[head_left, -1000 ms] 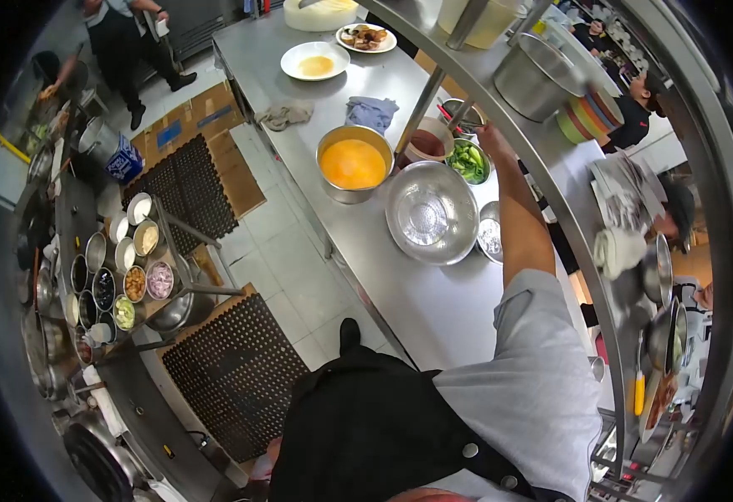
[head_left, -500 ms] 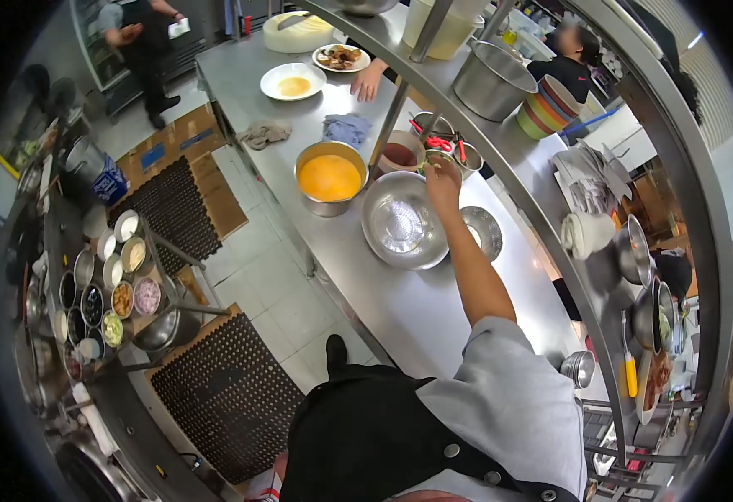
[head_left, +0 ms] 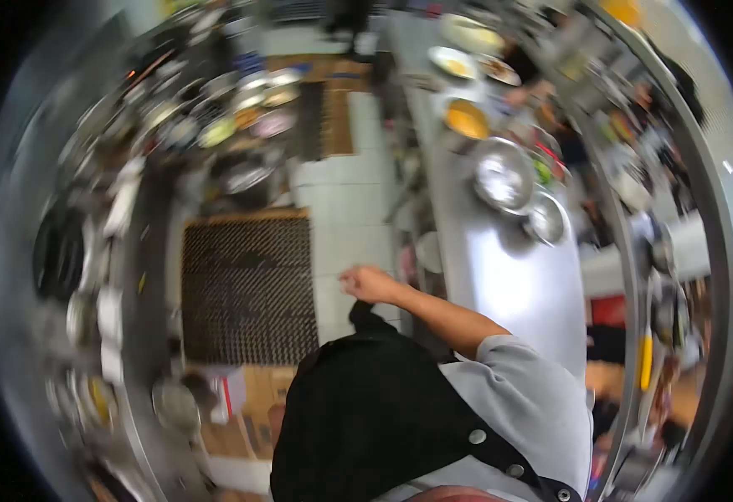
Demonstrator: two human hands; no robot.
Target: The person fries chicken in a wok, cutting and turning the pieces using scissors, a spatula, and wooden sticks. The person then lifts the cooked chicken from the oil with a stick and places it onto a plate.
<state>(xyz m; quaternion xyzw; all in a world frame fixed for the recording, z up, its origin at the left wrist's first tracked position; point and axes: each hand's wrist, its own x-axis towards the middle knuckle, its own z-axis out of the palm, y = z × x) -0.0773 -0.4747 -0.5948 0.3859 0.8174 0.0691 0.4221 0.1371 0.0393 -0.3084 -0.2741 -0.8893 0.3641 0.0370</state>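
My right hand (head_left: pixel 368 283) is in front of my apron, over the gap of floor between the two counters. Its fingers look curled, but motion blur hides whether anything is in them. It touches no vessel. To its upper right, on the steel table (head_left: pixel 500 284), sit a large shiny steel bowl (head_left: pixel 502 177) and a smaller steel bowl (head_left: pixel 545 219). Beyond them is a steel pot of orange liquid (head_left: pixel 467 120). Something green (head_left: pixel 542 167) shows beside the large bowl. My left hand is out of sight.
On the left, a counter holds several small food tubs (head_left: pixel 272 124). A perforated black mat (head_left: pixel 247 289) covers the floor. White plates (head_left: pixel 453 63) and another person's hand (head_left: pixel 529 94) are at the table's far end. A steel shelf rail (head_left: pixel 613 192) runs along the right.
My right hand has left the containers behind the large bowl and come back toward my body, over the aisle. The view has turned left, and the picture is now blurred.
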